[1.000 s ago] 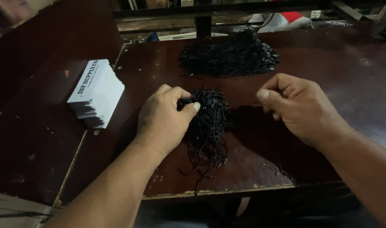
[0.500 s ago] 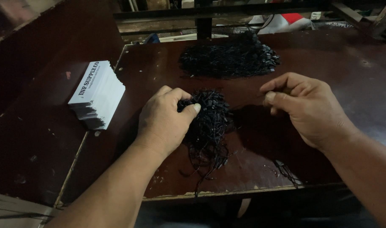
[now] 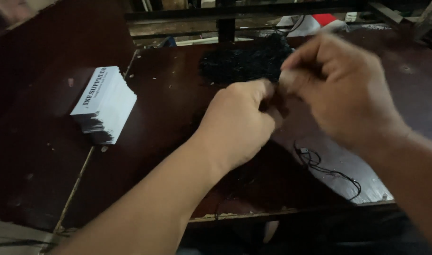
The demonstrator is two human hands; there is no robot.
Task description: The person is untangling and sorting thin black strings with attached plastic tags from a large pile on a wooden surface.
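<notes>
Dark reddish-brown wood forms the worktable (image 3: 168,108), its varnish scuffed and its near edge chipped pale, with a metal frame and clutter in the dim background beyond. At the middle of the table the left hand (image 3: 237,125) is closed into a loose fist, knuckles up, and only a sliver of black cord shows at its thumb side; the bundle it seems to grip is hidden under the fist, so what exactly it clamps cannot be told for sure. The right hand (image 3: 341,87) is raised just beside and partly above the left, blurred, its fingers curled and its thumb and forefinger pinched together close to the left thumb; whether anything thin lies in that pinch cannot be made out. Behind both hands lies a heap of black cords (image 3: 242,63), a matte, tangled, frizzy mass, partly covered by the hands. One loose black cord (image 3: 327,170) lies in loops on the table near the front right edge, thin and glossy. A fanned stack of white cards (image 3: 105,104) with dark edges sits well apart to the left.
</notes>
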